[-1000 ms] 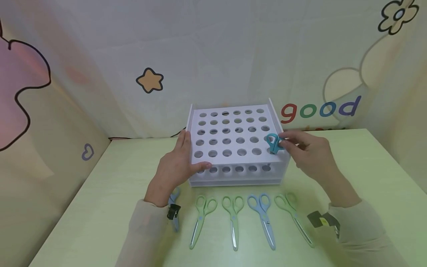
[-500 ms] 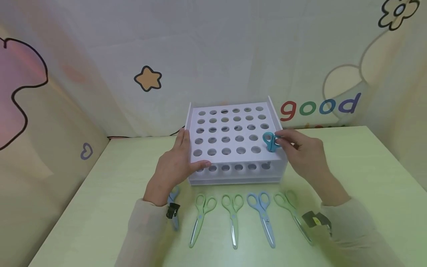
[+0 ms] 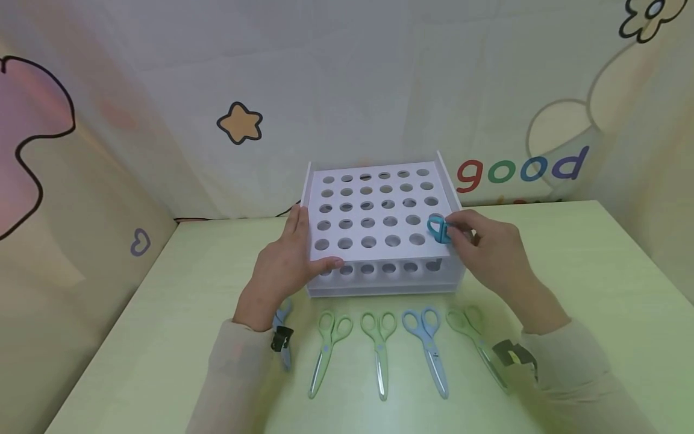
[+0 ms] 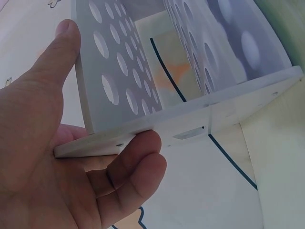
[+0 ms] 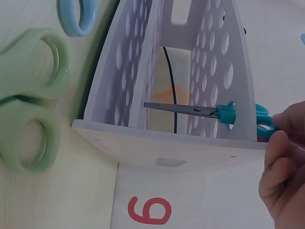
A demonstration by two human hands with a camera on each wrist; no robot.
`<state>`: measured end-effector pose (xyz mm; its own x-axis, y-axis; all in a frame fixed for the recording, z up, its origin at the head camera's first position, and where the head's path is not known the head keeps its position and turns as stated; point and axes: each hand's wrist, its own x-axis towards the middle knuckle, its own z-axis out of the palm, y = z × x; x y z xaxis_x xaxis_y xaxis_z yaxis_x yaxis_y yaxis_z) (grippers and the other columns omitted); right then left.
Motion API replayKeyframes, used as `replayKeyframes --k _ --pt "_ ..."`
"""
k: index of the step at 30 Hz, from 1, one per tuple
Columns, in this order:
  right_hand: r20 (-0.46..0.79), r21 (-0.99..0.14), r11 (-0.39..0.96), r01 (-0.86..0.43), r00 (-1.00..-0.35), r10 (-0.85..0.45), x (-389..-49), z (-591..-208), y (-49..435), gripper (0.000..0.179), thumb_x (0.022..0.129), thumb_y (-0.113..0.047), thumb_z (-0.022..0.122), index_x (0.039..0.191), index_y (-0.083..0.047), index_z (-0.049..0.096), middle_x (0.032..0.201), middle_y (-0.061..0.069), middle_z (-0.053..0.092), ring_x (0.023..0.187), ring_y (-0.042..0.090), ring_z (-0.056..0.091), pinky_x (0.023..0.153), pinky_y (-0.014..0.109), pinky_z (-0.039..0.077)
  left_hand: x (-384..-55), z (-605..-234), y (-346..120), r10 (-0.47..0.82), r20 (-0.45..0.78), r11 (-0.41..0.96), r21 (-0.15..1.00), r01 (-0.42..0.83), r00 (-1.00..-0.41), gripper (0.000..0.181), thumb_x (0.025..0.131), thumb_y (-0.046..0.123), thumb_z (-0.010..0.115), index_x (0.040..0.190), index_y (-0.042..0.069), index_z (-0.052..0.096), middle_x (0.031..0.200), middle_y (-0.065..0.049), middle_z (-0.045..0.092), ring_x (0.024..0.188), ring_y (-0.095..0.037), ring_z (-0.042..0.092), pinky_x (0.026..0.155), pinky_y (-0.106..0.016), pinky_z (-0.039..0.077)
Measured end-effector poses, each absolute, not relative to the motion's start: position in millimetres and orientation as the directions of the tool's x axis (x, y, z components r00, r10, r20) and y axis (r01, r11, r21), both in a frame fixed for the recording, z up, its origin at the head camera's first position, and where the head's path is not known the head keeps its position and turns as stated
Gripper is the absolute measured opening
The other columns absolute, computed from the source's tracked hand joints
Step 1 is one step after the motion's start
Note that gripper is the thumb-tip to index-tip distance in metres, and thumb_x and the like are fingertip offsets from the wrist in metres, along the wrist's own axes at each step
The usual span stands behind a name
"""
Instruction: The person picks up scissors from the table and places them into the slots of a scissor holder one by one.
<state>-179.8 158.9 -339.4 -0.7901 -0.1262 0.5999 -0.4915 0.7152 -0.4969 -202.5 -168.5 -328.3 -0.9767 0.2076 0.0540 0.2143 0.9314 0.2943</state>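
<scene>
A white rack (image 3: 379, 254) with rows of round holes in its tiers stands near the back wall. My left hand (image 3: 281, 256) holds its front left corner, thumb over the top board and fingers against the side panel (image 4: 228, 110). At the front right corner my right hand (image 3: 490, 250) pinches a handle loop of small teal scissors (image 3: 439, 230). In the right wrist view the scissors (image 5: 226, 114) pass blades first through a hole in the top tier. Their tip overlaps the lower tier (image 5: 138, 112).
Two green scissors (image 3: 324, 349) (image 3: 381, 349), blue scissors (image 3: 428, 349) and another green pair (image 3: 477, 340) lie in a row before the rack. More blue scissors (image 3: 285, 355) lie partly hidden under the left wrist. A printed cloth (image 3: 347, 78) hangs behind the table (image 3: 217, 253).
The teal scissors have sunk slightly lower into the front right hole and turned a little, my right hand moving left with them. My left hand keeps its place on the rack.
</scene>
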Motion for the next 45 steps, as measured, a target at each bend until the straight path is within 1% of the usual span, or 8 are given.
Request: replayKeyframes --k 6,14,20,24,31,35,41,45 --pt "0.639 -0.488 0.718 -0.495 -0.764 -0.092 -179 -336 164 0.013 0.094 -0.003 0.068 0.105 -0.003 0.074 0.087 0.009 0.073 0.055 0.017 0.043 0.051 0.022 0.033 -202 -327 -169 0.215 0.059 0.926 0.304 0.223 -0.975 0.123 0.083 0.067 0.072 0.161 -0.001 0.005 0.168 -0.015 0.002 0.056 -0.022 0.052 0.052 -0.034 0.041" --pt "0.553 -0.640 0.654 -0.404 -0.832 0.027 -172 -341 180 0.019 0.100 -0.013 0.063 0.115 -0.004 0.073 0.071 0.006 0.066 0.051 0.008 0.054 0.045 0.022 0.037 -202 -327 -168 0.217 0.058 0.925 0.305 0.224 -0.974 0.123 0.082 0.066 0.073 0.161 -0.001 0.005 0.168 -0.015 0.002 0.056 -0.021 0.052 0.051 -0.033 0.041" --pt "0.425 -0.720 0.620 -0.313 -0.905 0.036 -165 -353 196 0.021 0.104 -0.017 0.058 0.117 -0.005 0.070 0.093 0.011 0.072 0.057 0.013 0.062 0.050 0.023 0.043 -202 -326 -168 0.210 0.053 0.932 0.292 0.216 -0.976 0.123 0.083 0.066 0.072 0.161 -0.002 0.005 0.168 -0.016 0.002 0.055 -0.020 0.051 0.051 -0.033 0.040" --pt "0.254 -0.751 0.629 -0.203 -0.967 -0.009 -161 -360 209 0.027 0.106 -0.021 0.055 0.126 -0.006 0.065 0.110 0.015 0.071 0.064 0.022 0.064 0.052 0.027 0.047 -202 -326 -167 0.214 0.055 0.930 0.294 0.221 -0.975 0.123 0.083 0.066 0.072 0.161 -0.002 0.005 0.168 -0.016 0.002 0.055 -0.020 0.051 0.050 -0.033 0.040" --pt "0.064 -0.730 0.672 -0.124 -0.991 -0.114 -157 -378 222 0.032 0.104 -0.019 0.060 0.131 -0.002 0.062 0.110 0.016 0.068 0.070 0.022 0.062 0.058 0.032 0.050 -201 -327 -168 0.218 0.055 0.924 0.310 0.224 -0.974 0.123 0.083 0.065 0.073 0.161 -0.002 0.004 0.168 -0.017 0.002 0.059 -0.022 0.053 0.052 -0.033 0.041" --pt "0.032 -0.707 0.693 -0.142 -0.985 -0.168 -154 -391 227 0.029 0.102 -0.014 0.061 0.128 -0.002 0.064 0.103 0.012 0.070 0.070 0.020 0.060 0.059 0.033 0.050 -201 -328 -169 0.221 0.060 0.924 0.307 0.229 -0.973 0.122 0.084 0.064 0.073 0.161 -0.002 0.004 0.168 -0.017 0.003 0.062 -0.023 0.054 0.053 -0.033 0.041" --pt "-0.001 -0.615 0.742 -0.267 -0.941 -0.339 -152 -413 234 0.033 0.096 -0.005 0.066 0.128 -0.008 0.068 0.109 0.003 0.068 0.094 0.022 0.058 0.082 0.044 0.050 -201 -329 -169 0.217 0.060 0.928 0.296 0.225 -0.974 0.123 0.083 0.063 0.074 0.161 -0.001 0.004 0.168 -0.016 0.004 0.060 -0.021 0.053 0.052 -0.033 0.040" --pt "-0.012 -0.611 0.728 -0.311 -0.916 -0.402 -151 -420 235 0.035 0.094 -0.007 0.069 0.129 -0.010 0.068 0.100 -0.005 0.061 0.089 0.017 0.054 0.079 0.039 0.048 -202 -329 -168 0.220 0.064 0.927 0.297 0.229 -0.973 0.123 0.083 0.064 0.074 0.161 -0.001 0.004 0.168 -0.016 0.004 0.059 -0.021 0.053 0.051 -0.032 0.040"
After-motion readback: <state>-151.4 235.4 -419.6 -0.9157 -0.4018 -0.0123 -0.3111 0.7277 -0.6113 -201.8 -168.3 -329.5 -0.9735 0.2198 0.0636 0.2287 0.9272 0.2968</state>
